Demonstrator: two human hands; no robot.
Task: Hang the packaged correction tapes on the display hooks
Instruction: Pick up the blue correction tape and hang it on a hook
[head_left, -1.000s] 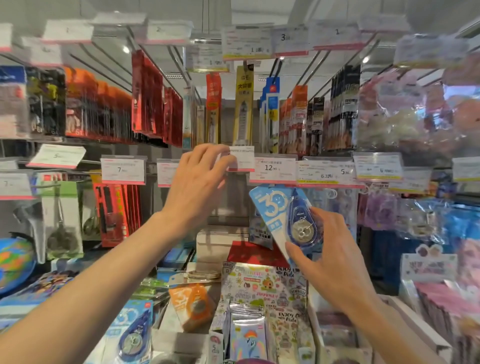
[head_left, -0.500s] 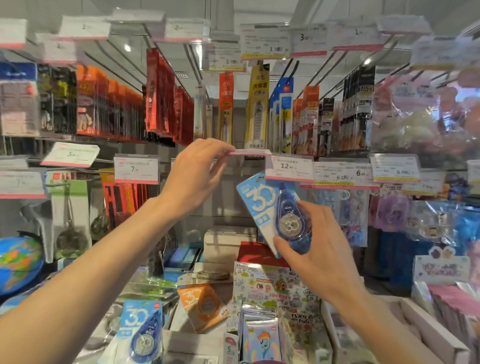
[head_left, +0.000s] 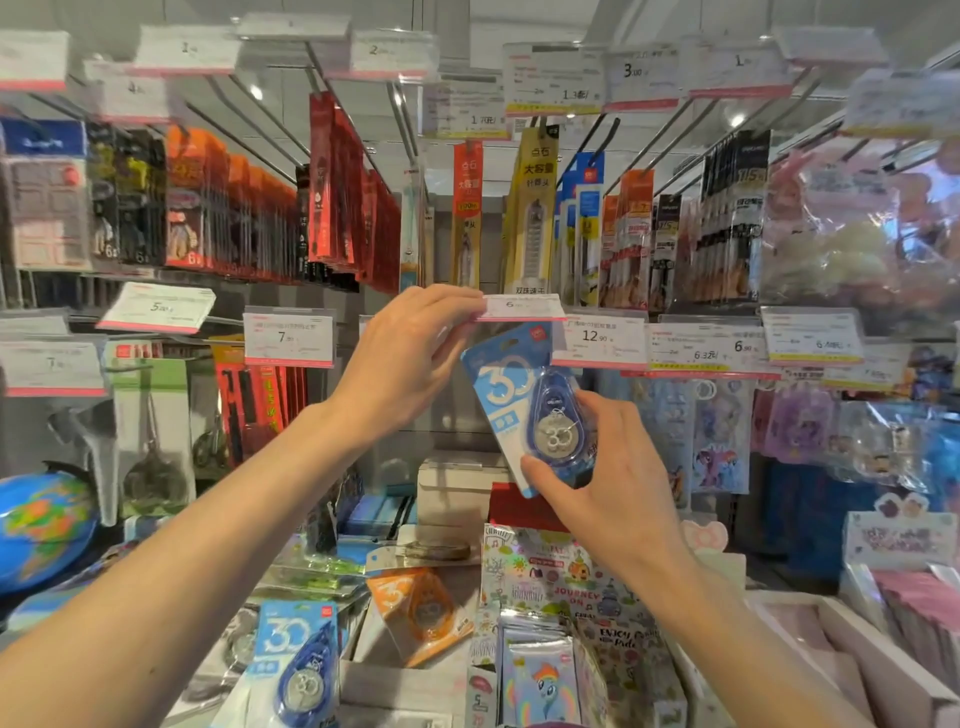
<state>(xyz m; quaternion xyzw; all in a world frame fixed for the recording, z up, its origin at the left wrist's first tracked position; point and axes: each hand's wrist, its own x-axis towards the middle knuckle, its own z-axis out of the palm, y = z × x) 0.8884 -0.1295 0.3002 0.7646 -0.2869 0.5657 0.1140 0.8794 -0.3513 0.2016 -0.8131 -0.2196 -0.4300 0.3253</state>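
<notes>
A wall of display hooks (head_left: 249, 111) loaded with hanging stationery packs fills the view, with price tags along each row. Below the hands lies a cluttered counter (head_left: 415, 686) of goods, among them a second blue correction tape pack (head_left: 297, 670) and an orange correction tape pack (head_left: 421, 613), both lying flat, well below and left of the grip. The right hand (head_left: 613, 483) is clamped on the lower end of a blue packaged correction tape (head_left: 524, 405), thumb on the front, tilting its top up-left. Just above that pack, the left hand (head_left: 410, 364) pinches a price tag (head_left: 522, 307), lifted flat, fingers closed on its left edge. The pack's top sits directly under this tag; whether it touches a hook cannot be told.
</notes>
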